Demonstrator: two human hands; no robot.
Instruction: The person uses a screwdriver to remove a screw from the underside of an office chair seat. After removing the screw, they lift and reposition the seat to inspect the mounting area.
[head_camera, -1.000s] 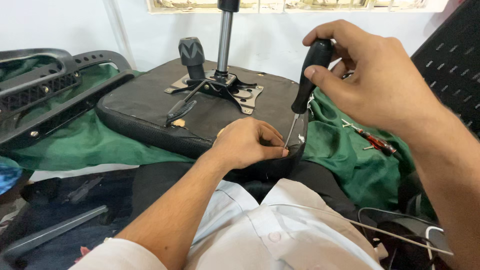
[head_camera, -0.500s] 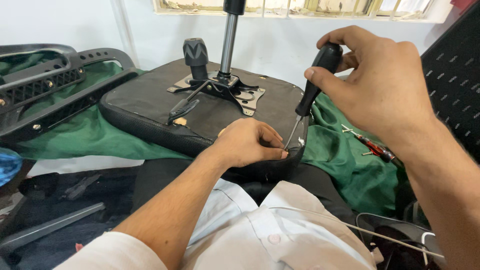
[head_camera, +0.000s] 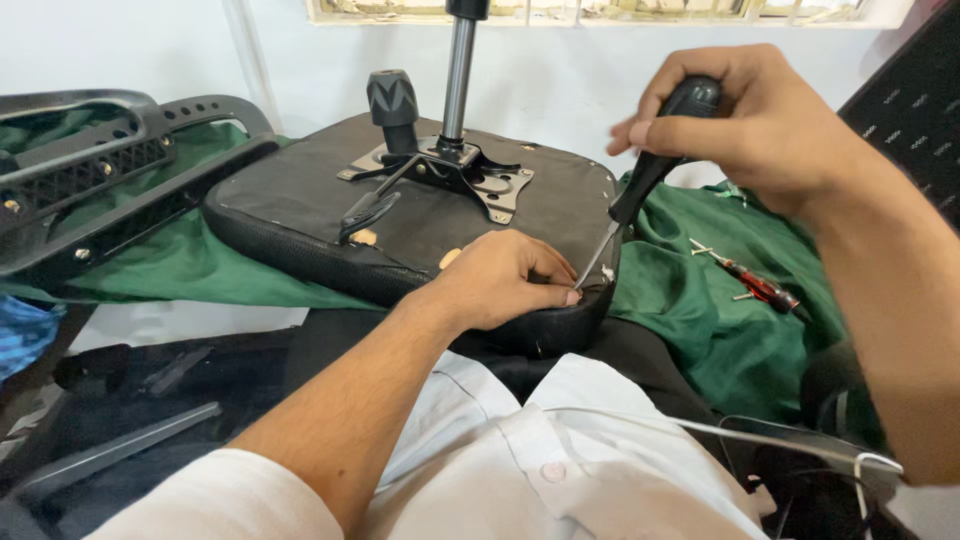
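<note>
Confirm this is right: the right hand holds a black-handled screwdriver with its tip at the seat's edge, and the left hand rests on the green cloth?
Not quite. In the head view the left hand rests on the black seat, not the green cloth. The right hand does hold the black-handled screwdriver with its tip at the seat's edge.

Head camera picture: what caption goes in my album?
Right hand drives a black-handled screwdriver into an upturned chair seat while left hand steadies its edge.
</note>
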